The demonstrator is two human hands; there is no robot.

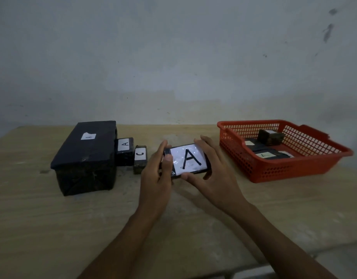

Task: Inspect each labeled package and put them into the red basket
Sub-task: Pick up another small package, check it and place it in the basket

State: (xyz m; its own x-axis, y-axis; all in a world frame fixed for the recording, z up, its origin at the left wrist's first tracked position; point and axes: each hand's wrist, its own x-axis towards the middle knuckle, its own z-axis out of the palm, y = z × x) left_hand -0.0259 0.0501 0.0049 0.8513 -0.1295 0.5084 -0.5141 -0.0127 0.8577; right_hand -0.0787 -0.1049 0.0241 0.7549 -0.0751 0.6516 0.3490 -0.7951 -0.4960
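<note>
A person holds a flat black package (188, 161) above a wooden worktop (53, 218), its large white label marked "A" turned up to the camera, in what looks like the inspection step before the drop. The left hand (156, 178) pinches the package's left end, thumb lying on the label's edge; the right hand (211, 174) clasps the right end, fingers over the far edge and thumb under the near one, so both grips are closed on the same item. The red basket (294, 170) sits well apart to the right and already holds a few dark labeled packages (271, 136). To the left, three wait on the worktop: a large black box (85, 158) labeled "A", a smaller package (124, 152) also marked "A" against its right side, and a small block (140, 158) marked "C" just beside that. The risks ahead appear modest: the glossy wrap could slip from fingertip holds during the carry, and a flat package released carelessly might catch the basket's near rim or land tilted on the block already inside.
</note>
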